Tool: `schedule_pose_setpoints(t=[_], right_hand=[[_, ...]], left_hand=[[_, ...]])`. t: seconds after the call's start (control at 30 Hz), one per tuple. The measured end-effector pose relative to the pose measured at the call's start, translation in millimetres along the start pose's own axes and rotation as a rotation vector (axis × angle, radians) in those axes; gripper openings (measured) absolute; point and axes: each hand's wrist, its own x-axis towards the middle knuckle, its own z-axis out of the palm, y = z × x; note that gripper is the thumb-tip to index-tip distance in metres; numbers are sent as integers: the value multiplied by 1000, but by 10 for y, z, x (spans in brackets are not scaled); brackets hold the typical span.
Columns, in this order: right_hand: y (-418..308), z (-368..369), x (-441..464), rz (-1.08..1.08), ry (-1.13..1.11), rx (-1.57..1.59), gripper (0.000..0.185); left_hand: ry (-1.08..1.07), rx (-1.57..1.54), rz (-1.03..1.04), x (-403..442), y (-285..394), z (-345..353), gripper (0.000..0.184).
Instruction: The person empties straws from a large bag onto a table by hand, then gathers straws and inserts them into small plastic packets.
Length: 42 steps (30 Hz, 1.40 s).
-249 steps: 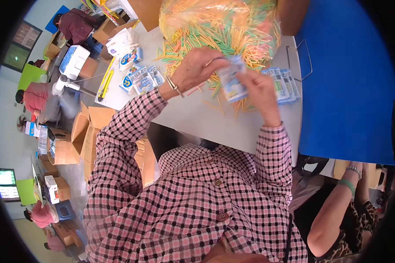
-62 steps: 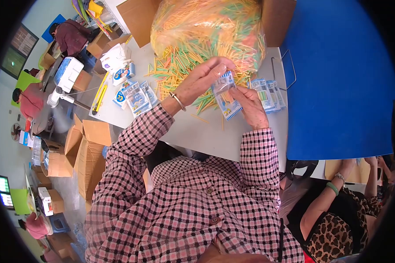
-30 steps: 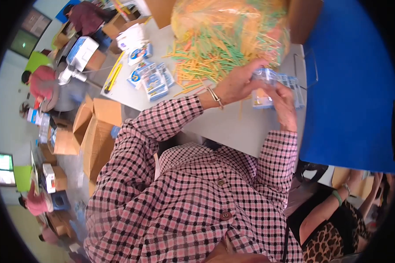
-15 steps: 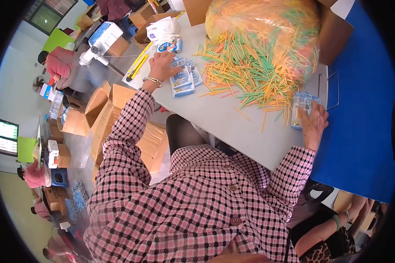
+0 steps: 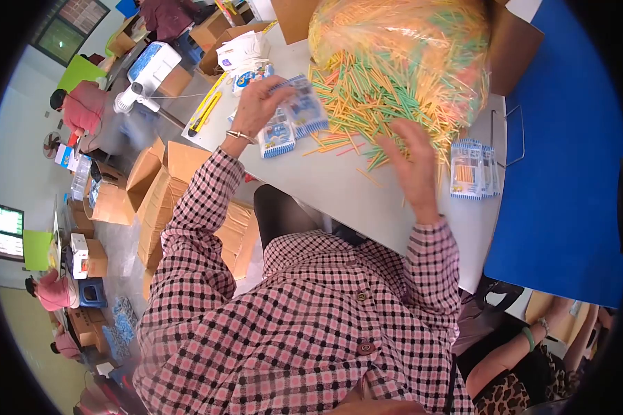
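My left hand [image 5: 257,107] pinches the upper corner of a clear plastic packet [image 5: 307,111] with blue print and striped edges, tilted above the table. Under and beside it lie more such packets [image 5: 277,141]. My right hand [image 5: 417,160] is in the air in front of a heap of thin yellow, green and pink sticks [image 5: 370,100]; its fingers are spread and nothing shows in them. To the right of that hand, a small pile of packets [image 5: 466,171] rests by the table edge, the top one with orange sticks inside.
A large clear bag of sticks [image 5: 401,34] spills onto the grey table [image 5: 353,197]. A yellow cutter [image 5: 205,113] and white cloth-like bundle [image 5: 242,52] lie at the left. Cardboard boxes [image 5: 163,207] stand below. A blue surface [image 5: 561,159] adjoins on the right; co-workers sit around.
My left hand has picked up a packet from the left pile. My right hand has let go of the right-hand packets and moved left toward the heap.
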Motion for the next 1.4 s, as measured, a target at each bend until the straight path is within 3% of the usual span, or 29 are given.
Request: schedule_pose_setpoints(t=[0.03, 0.1, 0.13, 0.27, 0.4, 0.57, 0.63, 0.67, 0.77, 0.87, 0.9, 0.97, 1.23, 1.4], right_hand=[[-97, 102, 32, 23, -18, 81, 26], [-132, 318, 42, 75, -45, 160, 22], [-100, 370, 29, 121, -79, 248, 19], [25, 391, -7, 297, -177, 197, 17], [-4, 306, -12, 346, -118, 356, 22], [80, 227, -26, 275, -74, 278, 20], [91, 125, -1, 350, -82, 387, 19], [96, 90, 1, 387, -85, 443, 19], [131, 97, -14, 356, -156, 425, 18], [108, 156, -41, 344, -235, 422, 17], [104, 154, -47, 345, -261, 422, 17], [99, 102, -53, 345, -275, 412, 16], [79, -99, -96, 385, -231, 384, 16], [39, -211, -60, 347, -255, 302, 17]], left_hand=[[-8, -5, 6, -4, 138, 65, 18], [-194, -299, 47, -24, 350, 199, 17], [-272, -266, 63, -23, 389, 240, 17], [-329, -563, -61, -110, 551, 421, 21], [-272, -646, -12, -190, 476, 480, 28], [-262, -563, -31, -171, 210, 241, 23], [-165, -116, -157, -118, 7, 37, 27], [-167, -116, -152, -116, -23, 19, 27], [202, 606, 344, -118, -125, -48, 36], [40, 86, 484, -107, 519, 202, 36], [45, 82, 480, -100, 584, 322, 36], [-177, -57, 503, -50, 678, 496, 28], [-216, -166, 378, -63, 920, 688, 14], [-208, -94, 448, -40, 934, 726, 12]])
